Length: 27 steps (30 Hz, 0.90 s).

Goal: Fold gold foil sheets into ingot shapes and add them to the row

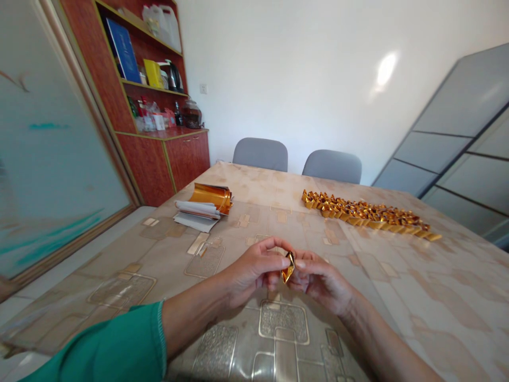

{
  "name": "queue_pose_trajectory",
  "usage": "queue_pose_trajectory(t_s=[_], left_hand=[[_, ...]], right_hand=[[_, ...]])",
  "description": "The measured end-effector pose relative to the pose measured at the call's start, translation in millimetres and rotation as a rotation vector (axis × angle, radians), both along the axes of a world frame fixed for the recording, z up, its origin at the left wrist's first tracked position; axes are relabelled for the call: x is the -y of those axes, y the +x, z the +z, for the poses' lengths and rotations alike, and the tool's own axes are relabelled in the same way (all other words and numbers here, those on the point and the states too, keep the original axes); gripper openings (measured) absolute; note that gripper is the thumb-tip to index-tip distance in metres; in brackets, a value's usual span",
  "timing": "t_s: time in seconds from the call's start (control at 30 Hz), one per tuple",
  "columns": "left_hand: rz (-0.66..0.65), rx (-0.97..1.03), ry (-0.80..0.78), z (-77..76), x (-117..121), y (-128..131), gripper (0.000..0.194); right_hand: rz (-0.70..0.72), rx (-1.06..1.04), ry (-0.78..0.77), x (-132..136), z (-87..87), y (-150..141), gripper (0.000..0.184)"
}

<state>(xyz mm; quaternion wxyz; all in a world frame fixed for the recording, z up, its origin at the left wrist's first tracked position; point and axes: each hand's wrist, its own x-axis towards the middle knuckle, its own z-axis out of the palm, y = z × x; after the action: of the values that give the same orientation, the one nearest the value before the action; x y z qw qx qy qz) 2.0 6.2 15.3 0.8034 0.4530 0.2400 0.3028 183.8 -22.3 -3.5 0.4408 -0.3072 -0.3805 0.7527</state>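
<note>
Between both hands, above the near part of the table, is a small folded piece of shiny gold foil paper (288, 270). My left hand (258, 268) pinches its left side with thumb and fingers. Closed on the right side of the same piece is my right hand (318, 276). Part of the foil is hidden behind the fingertips. To the right lie rows of many similar folded gold pieces (369, 213), set close together. At the left is a stack of gold foil sheets (210, 196), curled, with grey-white backs showing on some.
A patterned cover lies over the table (254, 225). Two grey chairs (260, 154) stand at its far side, by the white wall. A red-brown cabinet (186, 154) with loaded shelves is at the back left, and a sliding glass door (51, 138) is at the left.
</note>
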Motion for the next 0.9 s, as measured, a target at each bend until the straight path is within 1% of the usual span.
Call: queue_pose_trajectory(t_s=[0.1, 0.17, 0.33, 0.5, 0.63, 0.8, 0.9], left_hand=[[0.089, -0.069, 0.055, -0.5, 4.3, 3.0, 0.029], [0.122, -0.091, 0.065, -0.1, 6.9, 4.1, 0.026], [0.082, -0.093, 0.036, 2.3, 8.0, 4.0, 0.030], [0.129, -0.153, 0.043, 2.3, 6.6, 4.9, 0.027], [0.061, -0.142, 0.005, 2.8, 7.9, 4.2, 0.032], [0.049, -0.191, -0.017, 0.1, 6.1, 3.5, 0.031], [0.009, -0.161, -0.063, 0.1, 1.7, 1.3, 0.032]], right_hand=[[0.017, 0.013, -0.017, -1.0, -2.8, 0.2, 0.024], [0.025, 0.016, -0.032, -1.5, -3.6, 0.4, 0.023], [0.026, 0.004, -0.064, -2.0, -3.3, 1.0, 0.023], [0.014, -0.016, -0.088, -2.4, -3.5, -0.2, 0.021], [0.012, -0.021, -0.108, -3.2, -5.8, -0.3, 0.021], [0.006, -0.030, -0.122, -3.5, -9.7, -0.8, 0.022], [0.007, -0.039, -0.136, -3.1, -8.3, -0.3, 0.023]])
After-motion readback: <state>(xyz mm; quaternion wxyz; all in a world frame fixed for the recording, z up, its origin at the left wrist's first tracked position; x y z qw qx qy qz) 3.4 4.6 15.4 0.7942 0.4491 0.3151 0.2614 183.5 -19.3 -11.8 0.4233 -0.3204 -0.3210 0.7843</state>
